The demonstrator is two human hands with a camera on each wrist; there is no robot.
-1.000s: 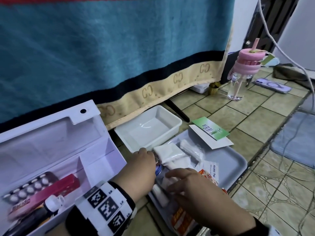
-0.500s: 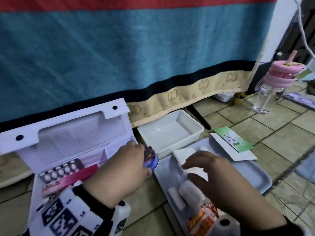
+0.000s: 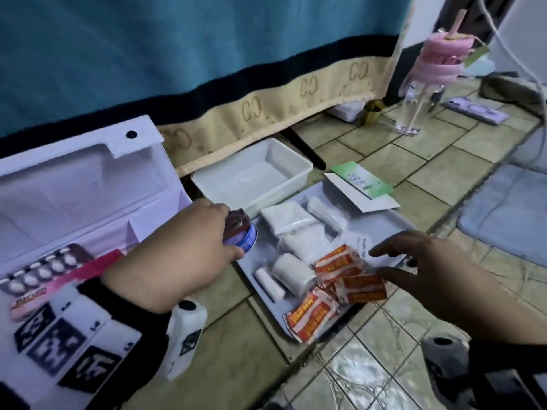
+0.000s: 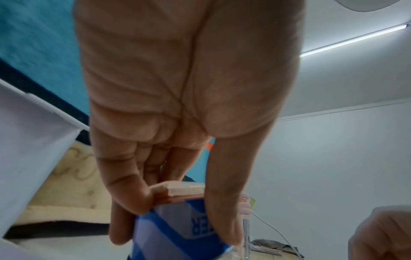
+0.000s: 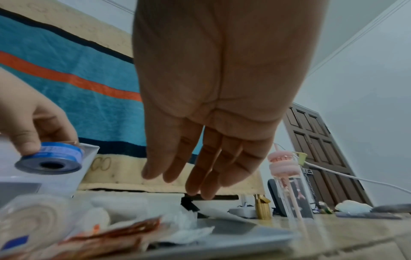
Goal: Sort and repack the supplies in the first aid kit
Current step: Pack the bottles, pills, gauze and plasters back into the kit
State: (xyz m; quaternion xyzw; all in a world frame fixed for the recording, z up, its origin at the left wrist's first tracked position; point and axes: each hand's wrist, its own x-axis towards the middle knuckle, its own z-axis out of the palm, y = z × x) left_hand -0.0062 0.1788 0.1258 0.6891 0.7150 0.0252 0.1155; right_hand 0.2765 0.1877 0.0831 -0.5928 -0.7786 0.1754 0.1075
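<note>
The left hand [image 3: 180, 250] pinches a blue tape roll [image 3: 241, 235] between thumb and fingertips, held in the air just left of the grey tray [image 3: 381, 229]. The right hand [image 3: 426, 270] hovers over the tray's orange sachets [image 3: 340, 264], fingers straight, slightly spread, holding nothing.

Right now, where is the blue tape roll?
In the head view, the left hand holds the blue tape roll between the open white kit box and grey tray.
</note>
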